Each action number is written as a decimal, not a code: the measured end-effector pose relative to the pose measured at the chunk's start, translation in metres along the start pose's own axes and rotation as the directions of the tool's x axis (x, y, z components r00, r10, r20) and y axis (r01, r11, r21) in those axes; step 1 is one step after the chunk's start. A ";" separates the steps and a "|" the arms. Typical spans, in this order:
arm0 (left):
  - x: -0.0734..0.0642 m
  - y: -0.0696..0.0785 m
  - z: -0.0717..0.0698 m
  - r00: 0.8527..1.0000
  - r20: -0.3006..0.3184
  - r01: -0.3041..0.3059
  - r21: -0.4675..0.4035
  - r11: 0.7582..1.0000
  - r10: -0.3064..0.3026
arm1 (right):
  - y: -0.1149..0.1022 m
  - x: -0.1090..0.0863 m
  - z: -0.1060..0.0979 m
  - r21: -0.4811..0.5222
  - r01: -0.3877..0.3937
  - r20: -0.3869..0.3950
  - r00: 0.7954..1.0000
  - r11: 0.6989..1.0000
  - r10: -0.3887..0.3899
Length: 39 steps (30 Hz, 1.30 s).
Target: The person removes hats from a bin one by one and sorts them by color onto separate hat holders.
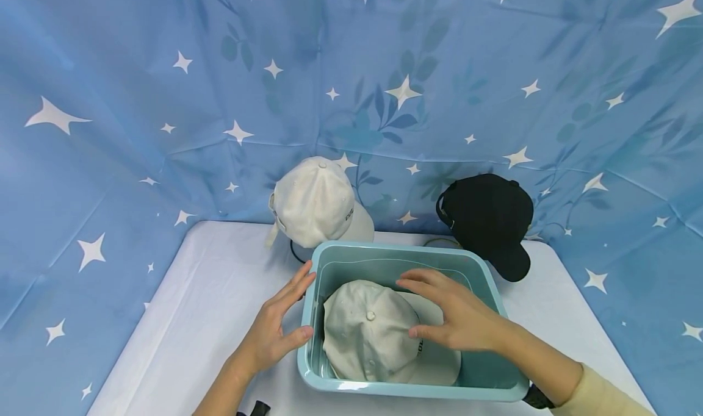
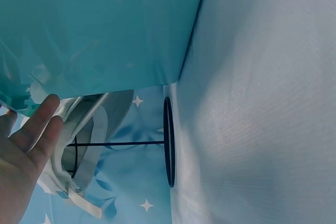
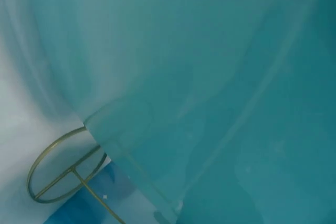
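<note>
A light-coloured baseball cap (image 1: 368, 327) lies in the teal plastic bin (image 1: 406, 393), its brim pointing right. My left hand (image 1: 274, 324) is at the bin's left wall, fingers spread and fairly straight, with fingertips at the rim. The left wrist view shows these fingers (image 2: 44, 124) beside the bin's edge. Over the cap's brim is my right hand (image 1: 456, 312), its fingers loosely extended and thumb apart; whether it touches the cap I cannot tell. The right wrist view is filled mostly by the bin's wall (image 3: 184, 77), with that hand out of sight.
Behind the bin, a white cap (image 1: 315, 202) hangs on a black wire stand (image 2: 168, 142) at left. A black cap (image 1: 489, 221) sits at right, near a gold wire stand base (image 3: 47, 187). White cloth covers the table (image 1: 219, 282); a blue starry curtain (image 1: 329, 50) surrounds it.
</note>
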State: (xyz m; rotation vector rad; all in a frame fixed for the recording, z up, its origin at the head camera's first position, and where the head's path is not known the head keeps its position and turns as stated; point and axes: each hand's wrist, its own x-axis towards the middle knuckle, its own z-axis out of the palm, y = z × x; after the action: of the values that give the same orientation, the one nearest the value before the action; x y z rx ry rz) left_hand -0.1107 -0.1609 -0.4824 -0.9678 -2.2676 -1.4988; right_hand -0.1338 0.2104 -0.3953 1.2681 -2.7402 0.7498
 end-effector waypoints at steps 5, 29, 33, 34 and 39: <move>0.000 0.000 0.000 1.000 0.000 -0.001 0.002 1.000 0.001 | -0.002 0.003 0.005 0.009 -0.008 0.031 0.999 1.000 0.008; 0.000 -0.001 0.001 1.000 -0.009 -0.004 0.000 1.000 0.004 | 0.000 0.009 0.024 0.063 0.033 0.079 0.996 0.997 -0.038; 0.001 -0.001 0.001 1.000 -0.012 -0.011 -0.001 1.000 0.011 | -0.001 0.009 0.024 0.075 0.041 0.091 0.995 0.996 -0.048; 0.001 -0.001 0.001 1.000 -0.012 -0.013 -0.001 1.000 0.013 | -0.001 0.009 0.024 0.079 0.046 0.092 0.994 0.996 -0.053; 0.001 -0.001 0.002 1.000 -0.010 -0.001 -0.001 1.000 0.001 | 0.000 0.010 0.026 0.107 0.060 0.087 0.994 0.992 -0.069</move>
State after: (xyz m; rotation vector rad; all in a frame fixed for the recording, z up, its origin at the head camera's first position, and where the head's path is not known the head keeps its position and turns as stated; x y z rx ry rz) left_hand -0.1112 -0.1592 -0.4833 -0.9588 -2.2595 -1.5009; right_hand -0.1362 0.1917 -0.4162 1.4386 -2.7472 0.8599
